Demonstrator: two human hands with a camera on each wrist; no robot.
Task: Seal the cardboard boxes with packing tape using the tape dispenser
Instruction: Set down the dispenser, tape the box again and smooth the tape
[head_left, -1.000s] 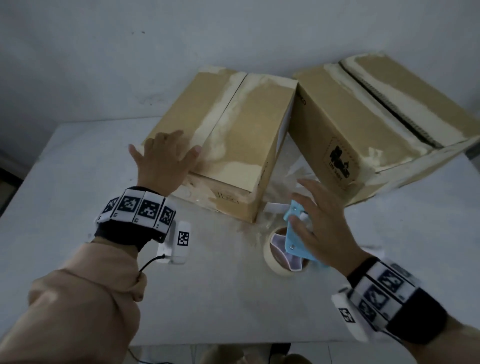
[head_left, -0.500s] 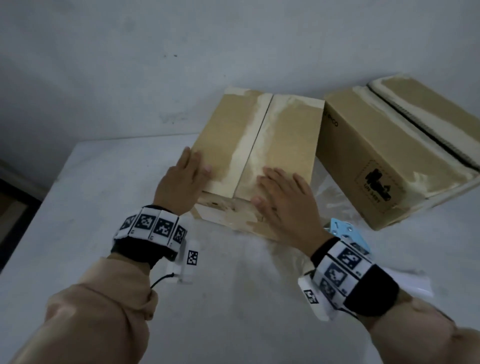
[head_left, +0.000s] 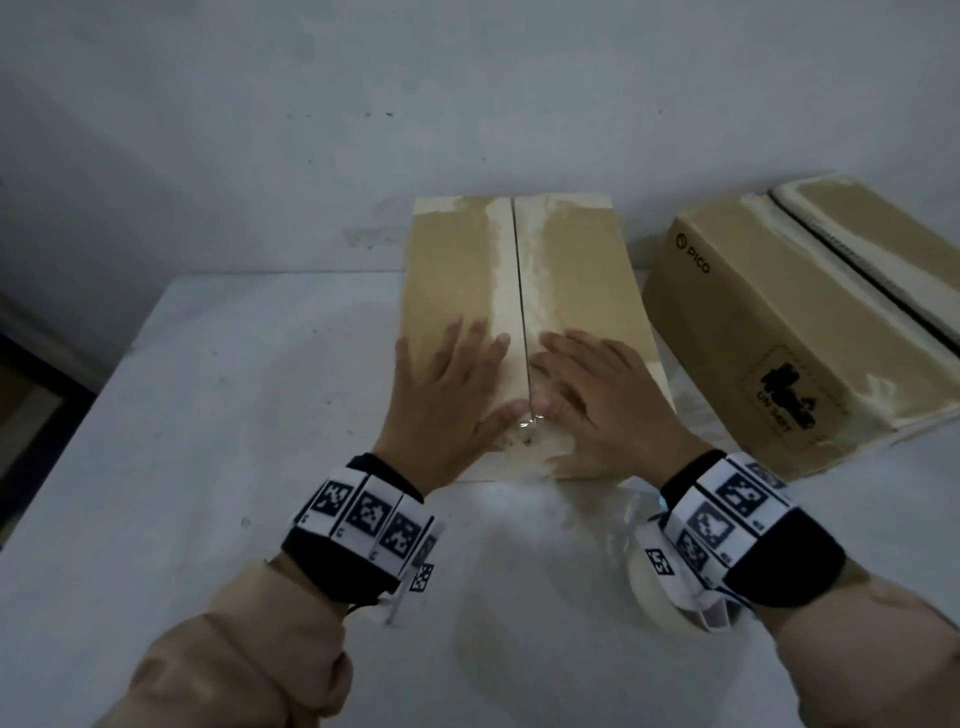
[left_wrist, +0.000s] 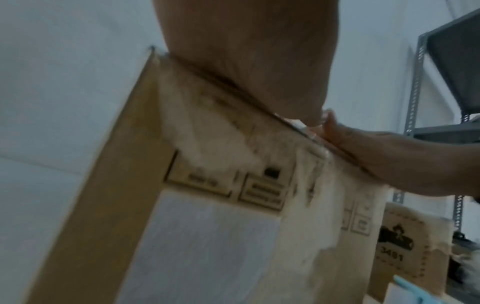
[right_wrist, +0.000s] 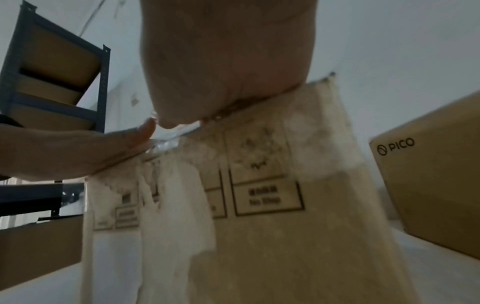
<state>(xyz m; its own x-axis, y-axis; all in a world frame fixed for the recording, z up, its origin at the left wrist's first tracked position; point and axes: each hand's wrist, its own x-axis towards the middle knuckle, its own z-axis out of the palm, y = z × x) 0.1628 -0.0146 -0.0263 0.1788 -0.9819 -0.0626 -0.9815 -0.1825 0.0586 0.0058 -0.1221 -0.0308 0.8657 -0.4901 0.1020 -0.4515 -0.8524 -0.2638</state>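
A cardboard box (head_left: 571, 270) stands in front of me on the table, its top seam running away from me between two worn flaps. My left hand (head_left: 452, 384) lies flat on the left flap and my right hand (head_left: 592, 389) flat on the right flap, fingers straight. The thumbs meet at the near end of the seam over a bit of clear tape (head_left: 530, 423). The wrist views show each palm (left_wrist: 246, 61) (right_wrist: 228, 61) pressed on the box's top edge. The tape dispenser lies under my right wrist; only its tape roll (head_left: 641, 577) and a blue tip (left_wrist: 407, 292) show.
A second, larger box (head_left: 779, 332) marked PICO sits to the right, close beside the first, with a gaping top seam. The white table (head_left: 208, 441) meets a wall behind the boxes. A metal shelf (right_wrist: 52, 72) with boxes stands off to the side.
My right hand let go of the tape dispenser and moved onto the box top. The box now sits square to me, and both hands have slid together at the seam.
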